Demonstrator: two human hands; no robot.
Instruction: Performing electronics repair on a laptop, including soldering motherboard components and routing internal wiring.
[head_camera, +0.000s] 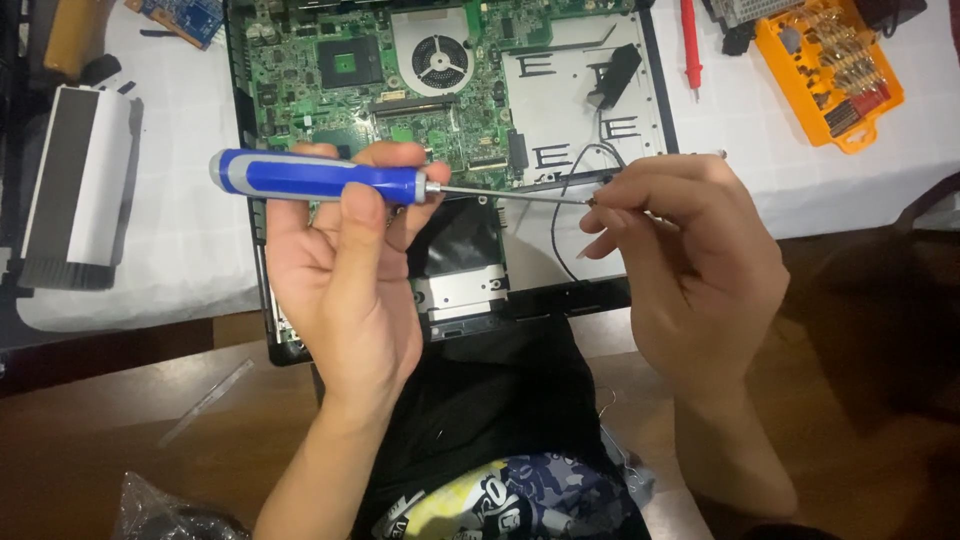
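white cloth (180, 240), opened laptop (560, 130); left hand (345, 270) grip clenched on blue screwdriver (320, 177), right hand (690, 260) pinching tip.

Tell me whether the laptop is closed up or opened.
Opened. The laptop lies with its cover off, its green circuit board and round fan bare. The hands hold a screwdriver above it.

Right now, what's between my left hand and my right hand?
In the head view, the screwdriver's thin metal shaft spans the gap from the left hand to the right hand, above the opened laptop.
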